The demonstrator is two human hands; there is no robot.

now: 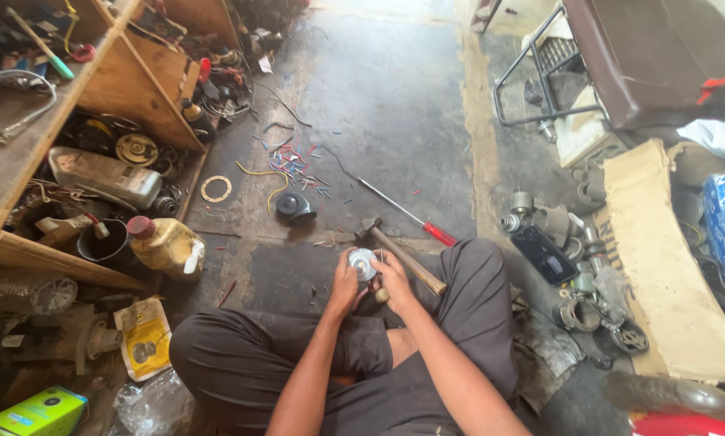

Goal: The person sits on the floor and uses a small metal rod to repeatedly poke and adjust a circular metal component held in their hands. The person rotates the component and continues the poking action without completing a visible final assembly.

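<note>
We hold a small round metal part (362, 262) between both hands, the left hand (345, 287) closed on its left edge and the right hand (393, 282) closed on its right. Just beyond our grip lies a hammer (399, 252) on the floor (379, 105), with a red-handled screwdriver (407, 212) farther out.

Ahead of you on the floor lies a hammer (400, 253), with a red-handled screwdriver (408, 213) just beyond it and a black horn (295, 207) upper left of those. At left, a yellow oil jug (165, 245) stands by the wooden shelf (128, 81); a phone (543, 253) lies at right.
</note>
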